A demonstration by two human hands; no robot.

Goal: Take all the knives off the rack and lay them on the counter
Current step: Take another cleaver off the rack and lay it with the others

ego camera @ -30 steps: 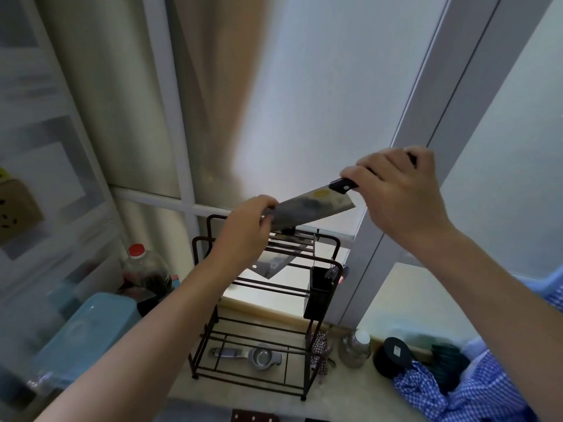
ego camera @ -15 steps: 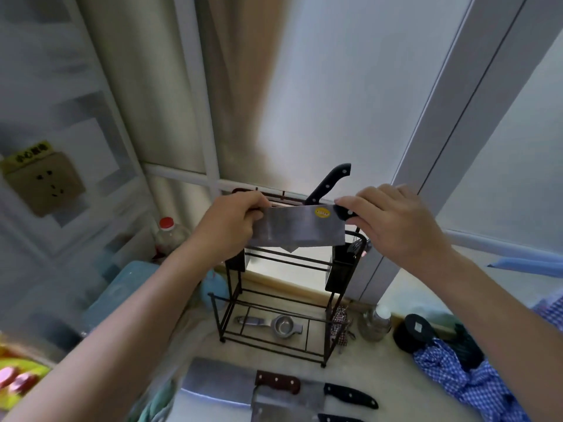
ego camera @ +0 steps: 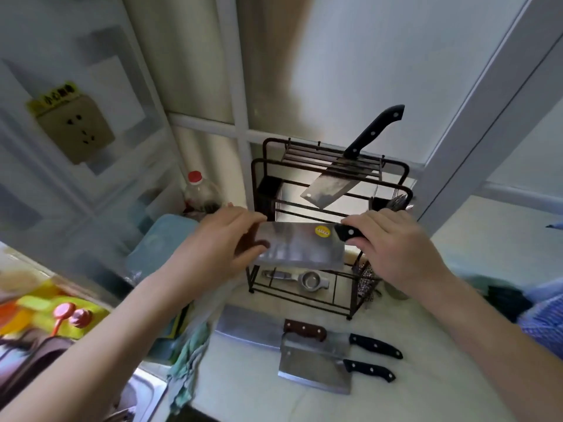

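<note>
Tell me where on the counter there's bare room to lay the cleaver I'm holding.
Bare counter lies right of the black handles of the three laid-out knives, out to the blue checked cloth, and in front of them toward the near edge. The strip between those knives and the rack is narrow. The left side is crowded: rag, then sink edge.

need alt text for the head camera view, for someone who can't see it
Two hands hold a cleaver level in front of a wire rack: the left hand pinches the blade tip, the right hand grips the black handle. One knife still sits tilted in the rack, and three cleavers lie on the counter below.
</note>
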